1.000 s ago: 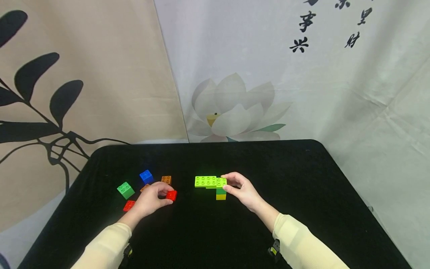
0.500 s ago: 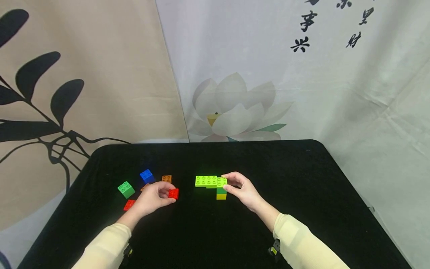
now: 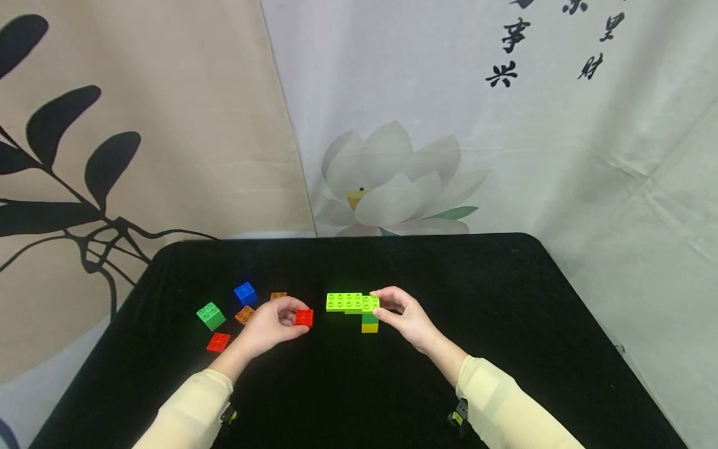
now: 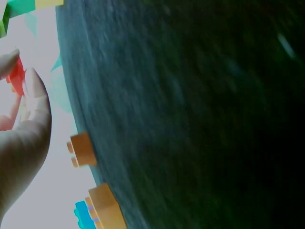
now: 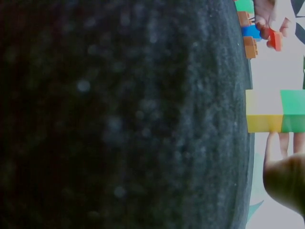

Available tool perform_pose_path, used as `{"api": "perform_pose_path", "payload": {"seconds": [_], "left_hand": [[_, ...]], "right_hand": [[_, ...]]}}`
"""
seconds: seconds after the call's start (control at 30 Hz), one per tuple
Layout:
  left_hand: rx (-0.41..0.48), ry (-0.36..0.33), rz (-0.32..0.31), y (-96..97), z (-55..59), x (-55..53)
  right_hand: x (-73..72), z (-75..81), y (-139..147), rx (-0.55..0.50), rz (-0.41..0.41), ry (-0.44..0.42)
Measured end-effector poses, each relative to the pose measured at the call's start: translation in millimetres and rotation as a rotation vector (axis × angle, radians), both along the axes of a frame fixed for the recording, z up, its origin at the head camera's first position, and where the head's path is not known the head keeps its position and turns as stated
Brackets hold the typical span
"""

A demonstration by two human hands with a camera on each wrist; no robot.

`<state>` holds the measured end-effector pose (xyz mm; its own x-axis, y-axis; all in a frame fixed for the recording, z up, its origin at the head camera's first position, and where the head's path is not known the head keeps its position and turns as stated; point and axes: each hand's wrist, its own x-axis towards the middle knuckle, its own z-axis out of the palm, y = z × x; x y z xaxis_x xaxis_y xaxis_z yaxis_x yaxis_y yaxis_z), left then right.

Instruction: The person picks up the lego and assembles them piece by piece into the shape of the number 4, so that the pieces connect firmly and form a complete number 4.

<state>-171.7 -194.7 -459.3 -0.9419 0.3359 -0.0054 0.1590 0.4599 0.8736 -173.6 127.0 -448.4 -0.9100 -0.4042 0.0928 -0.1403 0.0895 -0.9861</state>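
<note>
My left hand (image 3: 275,325) pinches a red toy building brick (image 3: 305,318) between thumb and fingers. That same red brick (image 4: 17,78) shows at the left edge of the left wrist view, above the table level. Beside it to the right stands a brick structure: lime green bricks (image 3: 344,302) across the top, over a green brick (image 3: 369,318) and a yellow brick (image 3: 369,328). My right hand (image 3: 408,318) holds the structure at its right end, thumb in front and fingers behind. In the right wrist view the yellow brick (image 5: 264,123) stands at the table surface.
Loose bricks lie on the left of the black table (image 3: 482,374): a green one (image 3: 210,317), a blue one (image 3: 245,293), a red one (image 3: 219,342) and two orange ones, one near (image 3: 245,315) and one farther back (image 3: 278,295). A printed cloth (image 3: 392,93) hangs behind.
My left hand has carried the red brick to the right, toward the structure, uncovering more of the near orange brick and the loose red one. My right hand stays in place.
</note>
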Motion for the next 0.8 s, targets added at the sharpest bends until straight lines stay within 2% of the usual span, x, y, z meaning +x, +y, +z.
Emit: {"api": "perform_pose_path", "payload": {"seconds": [0.23,0.4,0.63,0.8], "left_hand": [[0.062,-0.045,-0.023,16.9,3.1,-1.3],[0.130,-0.087,-0.035,28.3,5.4,-1.6],[0.197,-0.147,-0.045,40.0,3.2,-3.7],[0.225,-0.155,-0.052,44.7,3.5,-5.6]], "right_hand": [[-11.9,-24.4,1.9,-0.014,-0.005,0.000],[-12.2,-27.0,2.7,-0.015,-0.011,-0.002],[-11.5,-26.5,2.7,-0.009,-0.009,0.010],[-11.6,-26.2,2.8,-0.007,-0.008,0.012]]}}
